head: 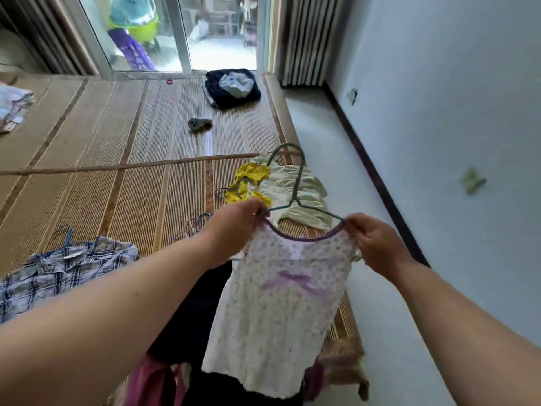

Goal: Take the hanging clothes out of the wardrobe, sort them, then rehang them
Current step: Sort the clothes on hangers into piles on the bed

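A white floral top [281, 312] with purple neck trim and a purple bow hangs in the air on a green wire hanger [295, 183]. My left hand [234, 227] pinches the top's left shoulder at the hanger end. On the other side, my right hand [371, 241] pinches the right shoulder. Below the top lies a pile of dark and pink clothes [190, 323]. A pale yellow-green garment [295, 186] and a bright yellow one [251, 183] lie on the bed mat just beyond my hands.
A plaid shirt [64, 268] on a hanger lies at the left. Loose hangers [190, 227] sit mid-mat. A dark folded pile [231, 86] and a grey hair dryer [199, 123] lie farther off. White floor [351, 171] and wall [453, 112] run along the right.
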Demonstrator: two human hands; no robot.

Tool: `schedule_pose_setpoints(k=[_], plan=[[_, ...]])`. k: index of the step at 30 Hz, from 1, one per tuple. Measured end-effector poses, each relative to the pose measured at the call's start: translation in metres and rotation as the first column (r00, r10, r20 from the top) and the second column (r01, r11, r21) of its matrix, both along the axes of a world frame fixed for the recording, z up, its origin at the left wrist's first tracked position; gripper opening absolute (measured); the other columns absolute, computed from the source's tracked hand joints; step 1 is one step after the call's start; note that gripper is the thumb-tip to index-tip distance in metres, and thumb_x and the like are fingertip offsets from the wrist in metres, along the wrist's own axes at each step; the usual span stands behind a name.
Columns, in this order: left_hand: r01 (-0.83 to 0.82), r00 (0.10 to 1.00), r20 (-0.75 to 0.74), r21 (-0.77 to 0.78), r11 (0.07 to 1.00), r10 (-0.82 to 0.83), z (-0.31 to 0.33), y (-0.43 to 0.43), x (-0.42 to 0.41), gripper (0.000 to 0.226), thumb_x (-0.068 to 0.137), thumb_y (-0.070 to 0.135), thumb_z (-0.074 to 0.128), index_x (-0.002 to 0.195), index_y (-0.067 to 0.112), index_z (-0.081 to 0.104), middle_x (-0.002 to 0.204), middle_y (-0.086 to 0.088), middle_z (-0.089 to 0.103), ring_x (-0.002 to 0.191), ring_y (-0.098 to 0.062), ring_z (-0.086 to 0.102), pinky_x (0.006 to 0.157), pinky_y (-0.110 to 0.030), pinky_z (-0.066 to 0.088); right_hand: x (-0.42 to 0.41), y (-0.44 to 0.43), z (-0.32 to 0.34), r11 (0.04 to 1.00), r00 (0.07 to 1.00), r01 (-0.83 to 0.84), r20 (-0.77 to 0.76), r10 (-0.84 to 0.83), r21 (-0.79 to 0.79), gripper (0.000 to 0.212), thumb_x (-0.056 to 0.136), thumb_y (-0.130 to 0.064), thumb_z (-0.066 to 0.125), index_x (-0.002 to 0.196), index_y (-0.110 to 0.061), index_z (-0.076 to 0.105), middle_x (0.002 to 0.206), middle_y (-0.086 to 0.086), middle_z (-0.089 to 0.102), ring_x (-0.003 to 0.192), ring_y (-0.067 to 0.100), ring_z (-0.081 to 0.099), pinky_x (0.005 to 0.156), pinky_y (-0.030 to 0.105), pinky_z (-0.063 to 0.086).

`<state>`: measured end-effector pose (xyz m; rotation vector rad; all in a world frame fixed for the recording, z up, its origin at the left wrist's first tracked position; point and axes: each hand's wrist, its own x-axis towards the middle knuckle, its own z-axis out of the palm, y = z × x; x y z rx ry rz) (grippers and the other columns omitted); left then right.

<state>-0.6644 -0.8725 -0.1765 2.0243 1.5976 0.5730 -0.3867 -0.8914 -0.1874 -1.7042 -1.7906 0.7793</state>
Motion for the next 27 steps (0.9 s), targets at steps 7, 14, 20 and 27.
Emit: schedule_pose_setpoints(k=[7, 14, 20, 27], plan=[[0.108, 0.993, -0.050, 0.102, 0.989, -0.103, 0.071, 0.012, 0.111, 0.035, 0.088, 0.018, 0.055, 0.123, 0.024, 0.060, 0.110, -0.005, 0.067, 0.101, -0.026, 0.061, 0.070, -0.019, 0.033, 0.117, -0.024, 0.067, 0.981, 0.982, 0.176, -0.079, -0.170, 0.081, 0.024, 0.093, -0.032, 0.052, 0.083, -0.050, 0.062, 0.073, -0.027, 0.063, 0.057, -0.006, 0.057, 0.041, 0.006, 0.038], [0.152, 0.982, -0.131, 0.110, 0.982, -0.138, 0.080, 0.035, 0.259, 0.017, 0.096, 0.024, 0.049, 0.099, 0.016, 0.064, 0.095, -0.008, 0.065, 0.082, -0.024, 0.054, 0.063, -0.028, 0.025, 0.263, -0.007, 0.077, 0.976, 0.985, 0.171, -0.041, -0.167, 0.134, 0.031, 0.092, -0.022, 0.053, 0.076, -0.047, 0.060, 0.081, -0.022, 0.063, 0.078, -0.001, 0.057, 0.066, 0.004, 0.038], [-0.019, 0.995, -0.094, 0.120, 0.993, 0.030, 0.073, 0.044, 0.366, 0.022, 0.097, 0.028, 0.045, 0.095, 0.015, 0.063, 0.100, -0.009, 0.065, 0.097, -0.029, 0.057, 0.080, -0.036, 0.043, 0.376, 0.028, 0.104, 0.991, 0.997, 0.072, 0.016, -0.074, 0.113, 0.028, 0.093, -0.022, 0.053, 0.077, -0.045, 0.059, 0.080, -0.022, 0.061, 0.076, -0.007, 0.055, 0.066, 0.002, 0.037], [-0.132, 0.990, -0.041, 0.037, 0.991, 0.134, 0.063, 0.068, 0.410, 0.020, 0.095, 0.026, 0.047, 0.100, 0.018, 0.065, 0.101, -0.006, 0.067, 0.097, -0.026, 0.059, 0.085, -0.038, 0.046, 0.425, 0.096, 0.113, 0.993, 0.986, -0.080, 0.151, 0.067, 0.082, 0.019, 0.095, -0.027, 0.050, 0.089, -0.037, 0.065, 0.091, -0.010, 0.065, 0.089, 0.013, 0.058, 0.076, 0.025, 0.044]])
